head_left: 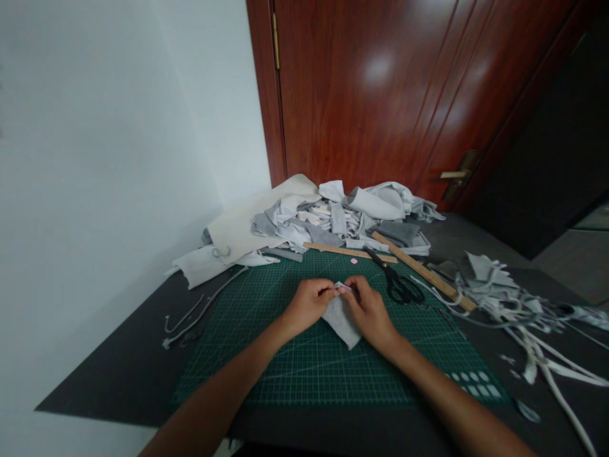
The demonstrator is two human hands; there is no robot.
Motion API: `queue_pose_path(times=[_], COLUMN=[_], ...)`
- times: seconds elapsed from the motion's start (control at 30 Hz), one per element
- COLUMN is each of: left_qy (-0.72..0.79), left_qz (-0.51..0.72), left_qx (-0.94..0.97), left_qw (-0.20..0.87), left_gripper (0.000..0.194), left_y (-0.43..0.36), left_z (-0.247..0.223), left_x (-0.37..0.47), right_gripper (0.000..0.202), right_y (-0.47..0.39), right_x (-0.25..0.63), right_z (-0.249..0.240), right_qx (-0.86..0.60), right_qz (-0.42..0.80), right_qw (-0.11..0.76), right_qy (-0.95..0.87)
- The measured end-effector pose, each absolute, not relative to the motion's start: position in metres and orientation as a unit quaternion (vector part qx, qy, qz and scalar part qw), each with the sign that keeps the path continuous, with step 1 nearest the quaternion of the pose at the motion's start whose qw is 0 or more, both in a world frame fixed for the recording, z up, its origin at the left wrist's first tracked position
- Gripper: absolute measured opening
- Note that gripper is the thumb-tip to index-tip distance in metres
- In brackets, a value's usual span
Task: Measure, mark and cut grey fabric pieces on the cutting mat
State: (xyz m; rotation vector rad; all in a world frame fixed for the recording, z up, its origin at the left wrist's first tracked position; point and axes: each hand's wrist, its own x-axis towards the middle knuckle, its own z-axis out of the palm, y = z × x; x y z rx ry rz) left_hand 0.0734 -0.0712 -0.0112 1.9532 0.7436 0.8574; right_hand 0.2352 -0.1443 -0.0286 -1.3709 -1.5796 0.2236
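Observation:
A small piece of grey fabric (342, 320) hangs between my two hands, just over the green cutting mat (266, 368). My left hand (309, 304) pinches its top edge from the left. On the other side, my right hand (371, 311) grips the same edge, thumb and fingers pressed together near the left fingertips. The fabric's lower corner points down toward the mat. Black-handled scissors (402, 285) lie to the right of my right hand. A small pink piece (353, 261) rests on the mat beyond my fingers.
Two wooden rulers (428, 273) (333, 250) lie at the mat's far side. Behind them is a heap of grey and white fabric pieces (337, 216). Fabric strips (528, 317) tangle on the right; thin cords (204, 311) lie left. A wall and wooden door (371, 95) bound the table.

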Motion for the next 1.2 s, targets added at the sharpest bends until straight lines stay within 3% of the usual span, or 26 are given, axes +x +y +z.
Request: queue_pose_path(times=[0.33, 0.6, 0.83, 1.1, 1.2], left_qy=[0.326, 0.336, 0.345, 0.391, 0.399], left_qz=[0.424, 0.47, 0.492, 0.502, 0.485], left_qx=[0.712, 0.684, 0.63, 0.692, 0.683], left_qw=[0.456, 0.445, 0.492, 0.341, 0.372], left_gripper=[0.036, 0.042, 0.049, 0.035, 0.035], left_y=[-0.056, -0.053, -0.058, -0.055, -0.059], left_z=[-0.009, -0.01, -0.02, -0.014, -0.021], left_x=[0.069, 0.067, 0.074, 0.069, 0.074], right_gripper=[0.021, 0.042, 0.045, 0.05, 0.05], right_y=[-0.141, -0.132, -0.136, -0.124, -0.126], right_x=[0.24, 0.244, 0.231, 0.238, 0.234], right_z=[-0.025, -0.018, -0.023, -0.029, -0.032], right_qx=[-0.565, -0.538, -0.489, -0.466, -0.476], right_qz=[0.143, 0.3, 0.416, 0.434, 0.439], right_qw=[0.524, 0.595, 0.63, 0.7, 0.69], right_qy=[-0.621, -0.516, -0.437, -0.323, -0.323])
